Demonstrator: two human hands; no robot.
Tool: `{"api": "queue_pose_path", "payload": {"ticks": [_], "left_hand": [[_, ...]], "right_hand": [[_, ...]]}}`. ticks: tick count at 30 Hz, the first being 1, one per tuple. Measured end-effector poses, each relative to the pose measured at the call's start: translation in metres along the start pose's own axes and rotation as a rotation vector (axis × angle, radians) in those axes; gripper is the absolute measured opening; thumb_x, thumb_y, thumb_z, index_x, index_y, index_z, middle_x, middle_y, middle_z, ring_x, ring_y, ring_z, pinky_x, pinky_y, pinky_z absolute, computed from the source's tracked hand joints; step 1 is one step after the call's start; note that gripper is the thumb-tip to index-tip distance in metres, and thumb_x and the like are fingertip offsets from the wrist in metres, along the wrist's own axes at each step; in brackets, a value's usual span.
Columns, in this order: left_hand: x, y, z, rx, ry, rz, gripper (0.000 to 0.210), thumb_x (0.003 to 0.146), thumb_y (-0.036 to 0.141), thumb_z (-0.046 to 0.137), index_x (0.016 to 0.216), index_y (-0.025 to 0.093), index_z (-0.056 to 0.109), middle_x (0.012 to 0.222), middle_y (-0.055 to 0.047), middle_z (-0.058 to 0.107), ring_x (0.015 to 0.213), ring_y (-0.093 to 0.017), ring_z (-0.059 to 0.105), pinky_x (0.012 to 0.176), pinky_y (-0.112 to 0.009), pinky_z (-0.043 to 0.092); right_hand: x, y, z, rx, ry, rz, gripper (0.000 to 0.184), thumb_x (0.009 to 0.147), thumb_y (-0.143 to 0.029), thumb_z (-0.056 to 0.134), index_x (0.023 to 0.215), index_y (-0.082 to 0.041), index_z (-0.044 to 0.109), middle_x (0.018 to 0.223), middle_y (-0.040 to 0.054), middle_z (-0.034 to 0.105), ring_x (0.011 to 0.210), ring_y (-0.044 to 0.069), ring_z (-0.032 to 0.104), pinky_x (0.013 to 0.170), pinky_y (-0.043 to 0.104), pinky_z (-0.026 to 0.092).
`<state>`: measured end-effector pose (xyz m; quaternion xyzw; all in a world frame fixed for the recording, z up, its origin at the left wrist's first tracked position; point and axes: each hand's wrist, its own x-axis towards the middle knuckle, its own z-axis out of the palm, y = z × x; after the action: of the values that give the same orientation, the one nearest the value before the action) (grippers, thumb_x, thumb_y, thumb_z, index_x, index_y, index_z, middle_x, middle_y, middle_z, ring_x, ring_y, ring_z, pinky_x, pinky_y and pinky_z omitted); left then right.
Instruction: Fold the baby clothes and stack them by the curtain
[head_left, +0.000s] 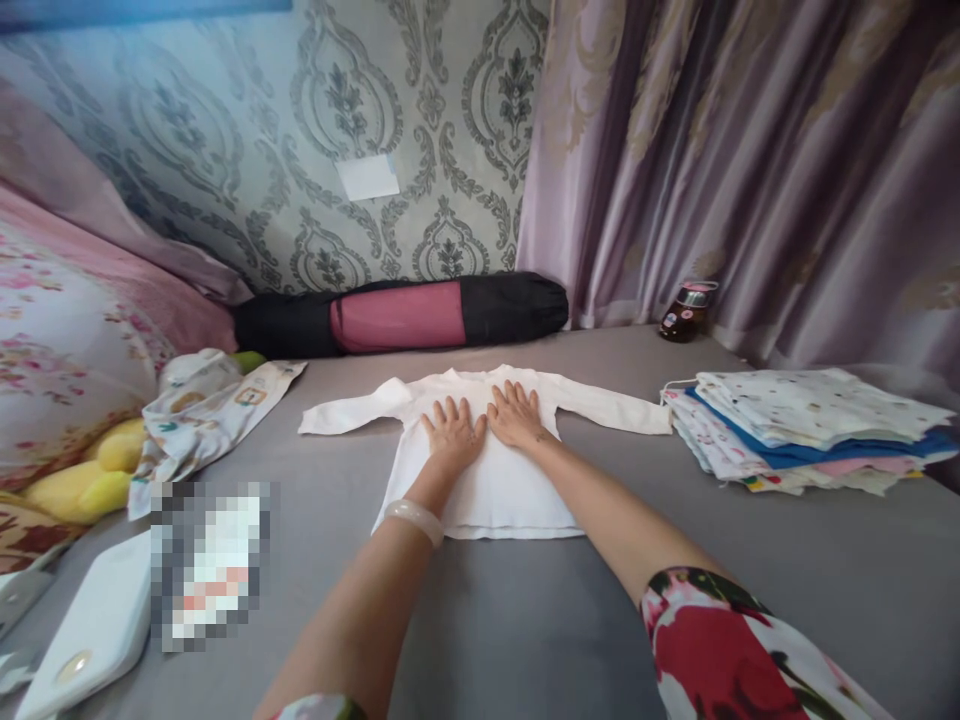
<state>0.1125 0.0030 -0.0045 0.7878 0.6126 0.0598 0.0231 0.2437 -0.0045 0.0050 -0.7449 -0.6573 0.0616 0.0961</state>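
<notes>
A small white long-sleeved shirt [495, 495] lies spread on the grey sheet, its collar toward the wall and both sleeves stretched out sideways. My left hand [454, 432] rests flat on the upper chest of the shirt, fingers spread. Beside it, my right hand [516, 414] also presses flat on the fabric, just below the collar, with its fingers apart. The thumbs are close together near the middle. A pale bangle [415, 520] circles my left wrist. The right sleeve's cuff reaches the edge of a stack of folded clothes [817, 410].
A black and maroon long bag [401, 315] lies against the patterned wall. By the curtain [645, 150] stands a dark bottle [688, 312]. On the left are a printed cloth [217, 410], a yellow plush toy [82, 485], a white device [97, 625] and a blurred-out item [217, 565].
</notes>
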Motion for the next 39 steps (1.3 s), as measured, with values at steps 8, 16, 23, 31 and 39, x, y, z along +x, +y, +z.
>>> {"api": "queue_pose_path", "payload": {"ticks": [8,16,23,31,39], "left_hand": [[0.035,-0.008,0.000,-0.010,-0.019,0.060,0.071,0.092,0.056,0.018,0.149,0.015,0.031,0.156,-0.014,0.027,0.144,-0.037,0.019,0.114,-0.059,0.016],[0.057,-0.008,0.001,-0.001,-0.017,0.022,0.069,0.092,0.057,0.018,0.149,0.021,0.031,0.157,-0.011,0.027,0.143,-0.037,0.020,0.111,-0.066,0.013],[0.058,-0.011,0.003,-0.011,-0.012,0.023,0.069,0.091,0.058,0.019,0.148,0.022,0.032,0.157,-0.010,0.027,0.143,-0.036,0.020,0.111,-0.065,0.014],[0.056,-0.012,0.000,-0.009,-0.027,0.034,0.068,0.091,0.056,0.020,0.148,0.021,0.031,0.157,-0.011,0.027,0.143,-0.037,0.019,0.110,-0.066,0.013],[0.051,-0.010,-0.006,0.002,-0.037,0.047,0.068,0.093,0.055,0.017,0.149,0.020,0.030,0.157,-0.013,0.025,0.143,-0.037,0.019,0.110,-0.066,0.013]], "right_hand": [[0.027,0.000,0.003,-0.007,0.048,0.063,0.058,0.096,-0.039,0.027,0.149,-0.016,0.032,0.157,0.0149,0.021,0.144,0.029,0.016,0.113,0.051,0.008],[0.035,0.001,0.006,0.019,0.136,0.089,0.056,0.096,-0.040,0.030,0.146,-0.017,0.037,0.156,0.0149,0.025,0.143,0.029,0.019,0.113,0.050,0.009],[0.023,-0.001,0.006,0.021,0.116,0.083,0.056,0.097,-0.040,0.028,0.147,-0.015,0.036,0.156,0.0148,0.025,0.143,0.029,0.019,0.114,0.048,0.008],[-0.026,-0.003,0.001,0.039,0.027,0.004,0.058,0.098,-0.042,0.025,0.149,-0.015,0.031,0.157,0.0141,0.022,0.145,0.029,0.014,0.114,0.052,0.004],[-0.060,0.001,-0.005,0.051,-0.030,-0.071,0.059,0.097,-0.046,0.026,0.150,-0.019,0.029,0.159,0.0120,0.018,0.146,0.028,0.010,0.114,0.055,-0.001]]}}
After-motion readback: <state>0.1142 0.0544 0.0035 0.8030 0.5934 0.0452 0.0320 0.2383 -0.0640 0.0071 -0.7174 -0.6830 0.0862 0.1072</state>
